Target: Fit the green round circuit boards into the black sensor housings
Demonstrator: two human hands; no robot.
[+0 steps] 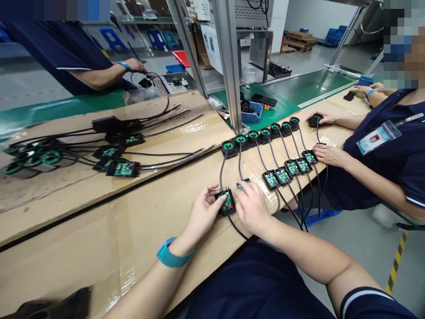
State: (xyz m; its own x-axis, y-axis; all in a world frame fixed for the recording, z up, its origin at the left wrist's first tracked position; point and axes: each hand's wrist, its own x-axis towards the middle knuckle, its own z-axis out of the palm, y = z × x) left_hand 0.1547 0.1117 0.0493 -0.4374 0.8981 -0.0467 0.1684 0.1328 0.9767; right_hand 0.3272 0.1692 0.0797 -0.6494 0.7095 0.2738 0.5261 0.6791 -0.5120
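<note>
My left hand point(203, 212) is closed around a small black housing with a green circuit board point(227, 202) in it, the thumb pressing on the board. A cable runs from its top to a round black part with a green ring point(228, 146), and another leaves its lower end. Just to the right, my right hand point(253, 207) has its fingers curled over a second circuit-board housing point(243, 183) and hides most of it. Beyond that hand, several similar housings point(283, 176) lie in a row, each wired to a round part behind.
Brown cardboard covers the bench point(83, 235). More wired boards point(122, 168) lie on the far left side. A metal post point(229, 66) rises behind, beside a blue bin point(251, 111). A co-worker's hands point(327, 153) handle similar parts at right; another person's arm point(96, 79) is across the bench.
</note>
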